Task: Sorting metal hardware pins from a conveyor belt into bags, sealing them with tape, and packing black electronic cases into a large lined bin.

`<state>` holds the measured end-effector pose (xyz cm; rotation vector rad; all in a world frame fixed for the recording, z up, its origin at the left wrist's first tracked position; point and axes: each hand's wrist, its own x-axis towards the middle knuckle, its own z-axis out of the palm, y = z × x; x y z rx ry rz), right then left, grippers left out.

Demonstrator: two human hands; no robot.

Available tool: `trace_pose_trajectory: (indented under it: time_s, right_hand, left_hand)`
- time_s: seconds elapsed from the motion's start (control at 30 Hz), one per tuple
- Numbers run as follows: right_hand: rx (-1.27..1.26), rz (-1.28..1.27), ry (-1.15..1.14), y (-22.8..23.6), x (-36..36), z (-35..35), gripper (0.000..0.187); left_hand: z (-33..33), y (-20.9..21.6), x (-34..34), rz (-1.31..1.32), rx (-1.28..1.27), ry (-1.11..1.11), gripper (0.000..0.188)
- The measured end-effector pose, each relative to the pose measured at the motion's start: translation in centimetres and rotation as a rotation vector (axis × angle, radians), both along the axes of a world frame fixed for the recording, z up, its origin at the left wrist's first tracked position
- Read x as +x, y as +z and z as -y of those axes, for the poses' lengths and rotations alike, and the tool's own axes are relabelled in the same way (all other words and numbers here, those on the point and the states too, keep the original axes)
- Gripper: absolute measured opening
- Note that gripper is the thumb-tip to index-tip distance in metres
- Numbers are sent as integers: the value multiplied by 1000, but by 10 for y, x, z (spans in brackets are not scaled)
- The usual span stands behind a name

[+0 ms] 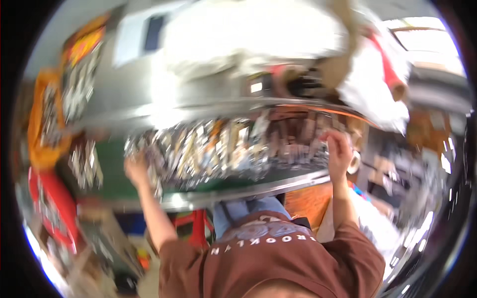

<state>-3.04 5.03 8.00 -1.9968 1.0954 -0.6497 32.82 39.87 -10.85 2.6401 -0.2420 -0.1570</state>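
Note:
A long heap of small items in shiny clear wrapping lies across a green work surface, all smeared by motion. At the heap's left end is my left hand, touching or just beside the wrapped items; its fingers are too blurred to read. My right hand is raised at the right end, near a brownish group of wrapped pieces. Its fingers look loosely bent and apart, and nothing shows between them.
A metal rail edges the surface on my side. Beyond stand a large white bag and a white-and-red bundle. To the left are an orange basket and a red crate; a smaller wrapped pile lies nearby.

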Motion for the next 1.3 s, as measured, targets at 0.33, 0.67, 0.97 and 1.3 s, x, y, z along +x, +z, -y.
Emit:
trace_pose_trajectory:
  time_s: [0.33, 0.67, 0.97, 1.3]
  right_hand:
    - [-447, -2, -303, 108, -78, 176, 17]
    - [-110, 126, -41, 64, -77, 222, 24]
    - [-357, 262, 28, 111, -31, 105, 29]
    - [-417, 286, 216, 128, -99, -45, 20]
  left_hand:
    - [-46, -152, -47, -231, 506, -250, 90]
    - [113, 30, -164, -107, -357, -336, 56]
    - [214, 200, -308, -709, -827, -913, 49]
    - [200, 283, -385, -858, -1425, -592, 28]
